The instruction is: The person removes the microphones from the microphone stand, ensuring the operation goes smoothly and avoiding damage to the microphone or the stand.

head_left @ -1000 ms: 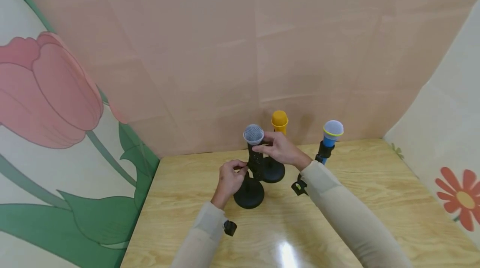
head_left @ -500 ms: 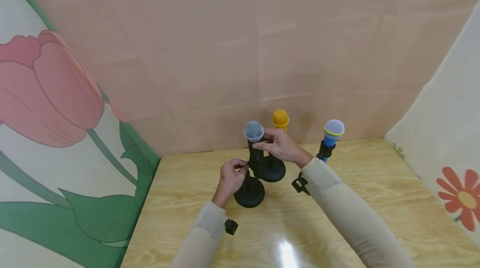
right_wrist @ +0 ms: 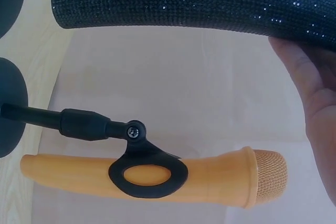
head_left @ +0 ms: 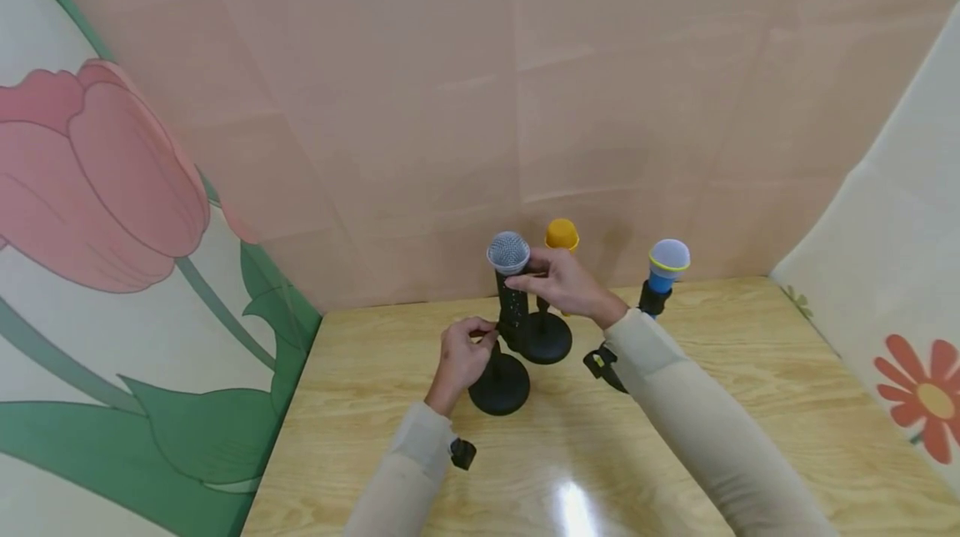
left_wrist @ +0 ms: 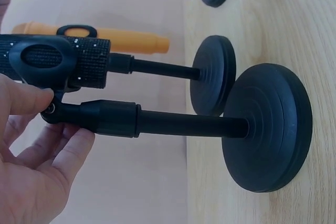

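Observation:
A microphone (head_left: 508,253) with a silver mesh head and black glittering body stands nearly upright in the clip (left_wrist: 42,59) of the front black desk stand (head_left: 499,387). My left hand (head_left: 461,358) pinches the stand's joint just under that clip, thumb on one side and fingers on the other in the left wrist view. Just below the mesh head, my right hand (head_left: 566,283) holds the microphone between thumb and fingers. In the right wrist view the glittering body crosses the top, with part of the right hand (right_wrist: 320,98) against it.
Close behind, a yellow-orange microphone (right_wrist: 220,179) sits in the clip of a second black stand (head_left: 547,339). To the right, a blue microphone (head_left: 667,262) with a pale head stands in another holder. A pinkish backdrop (head_left: 375,145) rises behind the wooden table (head_left: 360,404).
The black microphone has risen a little through the clip, and my right hand has moved up with it. My left hand stays at the stand's joint.

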The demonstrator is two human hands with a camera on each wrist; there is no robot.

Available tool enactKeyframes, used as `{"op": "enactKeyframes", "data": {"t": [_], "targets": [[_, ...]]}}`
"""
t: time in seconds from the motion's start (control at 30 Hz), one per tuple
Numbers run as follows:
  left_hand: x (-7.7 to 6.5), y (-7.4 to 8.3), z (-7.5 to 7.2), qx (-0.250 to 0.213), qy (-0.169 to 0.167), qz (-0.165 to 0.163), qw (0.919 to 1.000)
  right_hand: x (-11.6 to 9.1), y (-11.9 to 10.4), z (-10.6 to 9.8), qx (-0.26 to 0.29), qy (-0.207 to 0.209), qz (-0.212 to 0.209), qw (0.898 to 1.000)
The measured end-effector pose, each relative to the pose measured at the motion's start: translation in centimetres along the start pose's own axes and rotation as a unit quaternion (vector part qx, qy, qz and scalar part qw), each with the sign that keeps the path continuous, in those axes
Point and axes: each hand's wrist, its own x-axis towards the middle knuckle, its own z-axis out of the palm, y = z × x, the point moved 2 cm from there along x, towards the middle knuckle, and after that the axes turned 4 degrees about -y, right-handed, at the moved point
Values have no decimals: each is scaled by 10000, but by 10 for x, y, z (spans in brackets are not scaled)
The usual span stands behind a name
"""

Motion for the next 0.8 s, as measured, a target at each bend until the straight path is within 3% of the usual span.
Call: {"op": "enactKeyframes", "data": {"t": [0.8], "targets": [[1, -2, 2, 50, -28, -172, 9998, 6, -13, -6, 85, -145, 73, 9998]]}}
